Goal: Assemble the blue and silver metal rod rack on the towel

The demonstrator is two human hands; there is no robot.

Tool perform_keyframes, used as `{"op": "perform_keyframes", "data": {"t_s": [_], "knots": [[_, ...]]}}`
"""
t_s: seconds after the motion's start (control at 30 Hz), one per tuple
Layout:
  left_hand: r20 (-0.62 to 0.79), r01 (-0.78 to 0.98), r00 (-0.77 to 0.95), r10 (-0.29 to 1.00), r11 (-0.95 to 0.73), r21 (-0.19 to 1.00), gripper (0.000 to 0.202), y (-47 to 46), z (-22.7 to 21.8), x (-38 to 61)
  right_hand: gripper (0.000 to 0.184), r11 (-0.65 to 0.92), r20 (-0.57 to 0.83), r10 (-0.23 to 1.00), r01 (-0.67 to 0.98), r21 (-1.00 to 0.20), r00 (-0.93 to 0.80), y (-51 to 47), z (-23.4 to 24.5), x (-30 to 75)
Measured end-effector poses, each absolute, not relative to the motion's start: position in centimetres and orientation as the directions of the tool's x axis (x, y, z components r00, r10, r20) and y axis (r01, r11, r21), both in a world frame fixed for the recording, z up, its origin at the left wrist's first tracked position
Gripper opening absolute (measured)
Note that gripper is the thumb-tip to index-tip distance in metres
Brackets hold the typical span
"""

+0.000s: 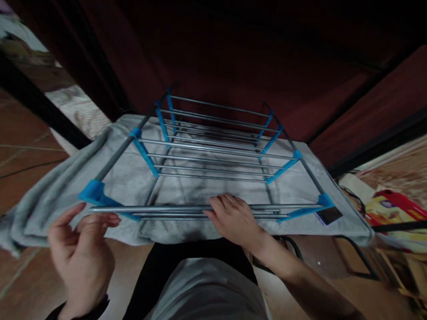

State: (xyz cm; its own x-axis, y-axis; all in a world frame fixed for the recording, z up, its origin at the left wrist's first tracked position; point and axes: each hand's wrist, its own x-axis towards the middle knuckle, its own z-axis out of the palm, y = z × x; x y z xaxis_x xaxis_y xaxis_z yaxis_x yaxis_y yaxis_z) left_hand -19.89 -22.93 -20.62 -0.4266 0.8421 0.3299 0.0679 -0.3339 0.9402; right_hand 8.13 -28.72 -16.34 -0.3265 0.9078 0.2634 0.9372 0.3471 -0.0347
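A rack of grey metal tubes [213,144] with blue plastic brackets [282,170] lies across a grey blanket in front of me. My right hand [233,218] is wrapped around the front metal tube [180,208], near its middle. That tube's left end shows just in front of the blue corner bracket [92,192]; I cannot tell whether it is seated there. Close to this end is my left hand [83,249], its thumb and index finger apart and nothing visibly held. At the right, the tube meets another blue bracket [325,200].
The grey blanket [123,178] covers the table under the rack. A dark phone [329,215] lies near the right front edge. Dark red panels [233,53] stand behind. Red and yellow packaging [396,209] is at far right, and a striped cloth [78,111] at left.
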Motion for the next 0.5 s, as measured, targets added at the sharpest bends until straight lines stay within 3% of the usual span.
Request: {"op": "perform_keyframes", "data": {"t_s": [0.2, 0.33, 0.5], "knots": [[0.310, 0.031, -0.550, 0.775, -0.352, 0.936, 0.028, -21.4, -20.8, -20.9, 0.013, 0.373, 0.314, 0.876, 0.927, 0.043, -0.367, -28.5, -16.1, 8.2], [0.298, 0.035, -0.428, 0.853, -0.314, 0.949, 0.039, -20.2, -20.0, -21.1, 0.013, 0.394, 0.331, 0.859, 0.917, 0.061, -0.391, -28.5, -16.1, 8.4], [0.293, -0.128, -0.270, 0.917, -0.335, 0.933, 0.054, -18.7, -19.8, -20.9, 0.013, 0.401, 0.338, 0.850, 0.912, 0.083, -0.405, -28.5, -16.4, 8.8]]}}
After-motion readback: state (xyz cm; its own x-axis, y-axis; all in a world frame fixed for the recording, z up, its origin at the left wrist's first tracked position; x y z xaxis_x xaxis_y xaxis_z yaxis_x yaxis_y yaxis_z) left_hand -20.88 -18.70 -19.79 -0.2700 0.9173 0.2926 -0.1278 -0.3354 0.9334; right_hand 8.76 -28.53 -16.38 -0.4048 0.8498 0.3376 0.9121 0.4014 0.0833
